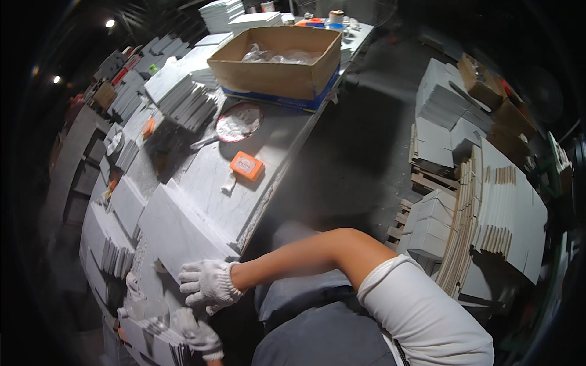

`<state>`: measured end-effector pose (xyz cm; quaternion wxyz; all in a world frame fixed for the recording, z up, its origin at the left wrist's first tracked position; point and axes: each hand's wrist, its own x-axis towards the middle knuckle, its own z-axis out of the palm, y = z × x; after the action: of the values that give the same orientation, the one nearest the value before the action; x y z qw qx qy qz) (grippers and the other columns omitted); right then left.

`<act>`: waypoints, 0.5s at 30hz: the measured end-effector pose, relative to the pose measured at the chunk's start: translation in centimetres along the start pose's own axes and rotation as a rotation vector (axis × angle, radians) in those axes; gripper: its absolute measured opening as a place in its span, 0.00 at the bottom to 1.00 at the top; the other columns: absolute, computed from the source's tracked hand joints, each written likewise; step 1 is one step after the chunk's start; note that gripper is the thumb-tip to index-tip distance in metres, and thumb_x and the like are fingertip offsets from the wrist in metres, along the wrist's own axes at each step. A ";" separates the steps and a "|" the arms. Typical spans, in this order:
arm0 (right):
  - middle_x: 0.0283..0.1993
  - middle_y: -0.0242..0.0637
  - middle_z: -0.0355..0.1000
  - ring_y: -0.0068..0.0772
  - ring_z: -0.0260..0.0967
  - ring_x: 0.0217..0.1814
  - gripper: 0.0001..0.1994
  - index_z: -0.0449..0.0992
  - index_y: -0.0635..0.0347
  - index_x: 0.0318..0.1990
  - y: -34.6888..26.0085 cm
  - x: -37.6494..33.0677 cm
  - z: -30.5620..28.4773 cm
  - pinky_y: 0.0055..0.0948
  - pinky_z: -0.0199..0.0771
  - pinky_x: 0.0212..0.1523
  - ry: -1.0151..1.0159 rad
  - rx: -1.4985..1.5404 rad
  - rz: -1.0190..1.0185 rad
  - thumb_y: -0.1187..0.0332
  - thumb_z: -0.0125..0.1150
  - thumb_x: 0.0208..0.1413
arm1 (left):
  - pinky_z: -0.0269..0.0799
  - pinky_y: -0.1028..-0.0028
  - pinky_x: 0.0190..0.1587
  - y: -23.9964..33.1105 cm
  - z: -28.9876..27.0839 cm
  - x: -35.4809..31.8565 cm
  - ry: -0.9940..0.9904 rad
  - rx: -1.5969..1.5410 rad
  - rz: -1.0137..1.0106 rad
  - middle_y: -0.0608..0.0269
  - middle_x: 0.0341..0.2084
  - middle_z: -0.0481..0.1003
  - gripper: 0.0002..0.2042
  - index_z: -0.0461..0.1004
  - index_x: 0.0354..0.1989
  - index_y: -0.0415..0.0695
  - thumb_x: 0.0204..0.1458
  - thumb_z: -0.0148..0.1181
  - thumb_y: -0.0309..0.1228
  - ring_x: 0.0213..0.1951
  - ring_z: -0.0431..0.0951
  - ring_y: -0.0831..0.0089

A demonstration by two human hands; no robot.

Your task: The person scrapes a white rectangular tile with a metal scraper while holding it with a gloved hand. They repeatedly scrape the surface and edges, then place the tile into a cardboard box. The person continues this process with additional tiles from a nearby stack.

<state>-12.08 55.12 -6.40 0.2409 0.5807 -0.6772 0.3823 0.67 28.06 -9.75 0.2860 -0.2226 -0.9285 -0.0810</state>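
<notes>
Low in the left of the frame, the right hand point(207, 283) in a white knit glove lies flat, fingers spread, on the near edge of a large grey-white board point(183, 229) that rests on the desk point(287, 131). It presses on the board rather than closing around it. The left hand point(198, 335), also gloved, sits just below at the bottom edge, curled over the top of a stack of thin sheets point(152, 329); whether it actually pinches one I cannot tell.

Judging by how things lie, the work looks to be somewhere in the middle. Fanned piles of similar grey panels point(186, 100) already stand toward the upper left, and more upright ones fill the left margin. The board under the right hand is not yet part of any pile, so handling of it appears unfinished.

Higher up the desk, well apart from both hands, lie an orange block point(246, 165), a round pan-like tool with a handle point(237, 124), and an open cardboard box point(278, 58) holding clear plastic. At the right of the frame, tall stacks of white flat boxes point(442, 104) and sheets stand on wooden pallets point(427, 180).
</notes>
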 end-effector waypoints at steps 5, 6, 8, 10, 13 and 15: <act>0.56 0.34 0.71 0.43 0.63 0.65 0.32 0.77 0.50 0.52 -1.7 -1.7 -1.1 0.49 0.59 0.71 -0.054 -0.003 0.092 0.47 0.76 0.37 | 0.63 0.57 0.70 6.7 4.2 2.6 0.267 -0.224 -0.488 0.41 0.64 0.70 0.21 0.66 0.66 0.29 0.73 0.40 0.32 0.65 0.69 0.51; 0.59 0.36 0.70 0.44 0.63 0.67 0.34 0.75 0.53 0.55 -2.1 -2.0 -1.5 0.49 0.58 0.73 -0.078 0.034 0.117 0.50 0.76 0.38 | 0.62 0.58 0.71 7.2 4.4 3.5 0.323 -0.281 -0.572 0.42 0.64 0.70 0.22 0.65 0.66 0.30 0.73 0.39 0.34 0.66 0.69 0.53; 0.60 0.35 0.70 0.44 0.62 0.70 0.35 0.73 0.53 0.59 -2.8 -2.2 -2.5 0.45 0.56 0.76 -0.104 0.100 0.189 0.52 0.76 0.41 | 0.61 0.62 0.71 7.6 4.4 5.3 0.408 -0.295 -0.470 0.45 0.64 0.70 0.23 0.65 0.67 0.31 0.74 0.38 0.35 0.67 0.67 0.55; 0.60 0.36 0.72 0.42 0.64 0.68 0.29 0.75 0.52 0.58 -3.3 -2.3 -3.9 0.45 0.54 0.76 -0.151 0.073 0.166 0.50 0.71 0.50 | 0.60 0.62 0.71 7.6 4.4 6.8 0.459 -0.490 -0.627 0.48 0.64 0.70 0.23 0.65 0.67 0.32 0.74 0.38 0.37 0.67 0.67 0.57; 0.50 0.39 0.77 0.44 0.68 0.62 0.21 0.75 0.46 0.58 -4.4 -1.7 -5.9 0.43 0.68 0.65 -0.386 0.179 0.251 0.52 0.63 0.60 | 0.62 0.60 0.69 8.1 4.6 8.4 0.411 -0.406 -0.572 0.51 0.63 0.72 0.20 0.70 0.64 0.34 0.72 0.43 0.34 0.66 0.69 0.57; 0.41 0.40 0.79 0.47 0.74 0.53 0.19 0.75 0.43 0.59 -5.3 -1.9 -6.9 0.46 0.75 0.53 -0.657 0.240 0.424 0.50 0.58 0.65 | 0.65 0.59 0.67 8.7 5.0 9.1 0.371 -0.257 -0.438 0.50 0.60 0.74 0.17 0.74 0.59 0.36 0.70 0.48 0.32 0.64 0.72 0.54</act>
<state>-7.40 61.59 -2.47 -0.1419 0.5434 -0.7733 0.2942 -4.53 40.56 -8.51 0.3957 -0.0331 -0.8686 -0.2965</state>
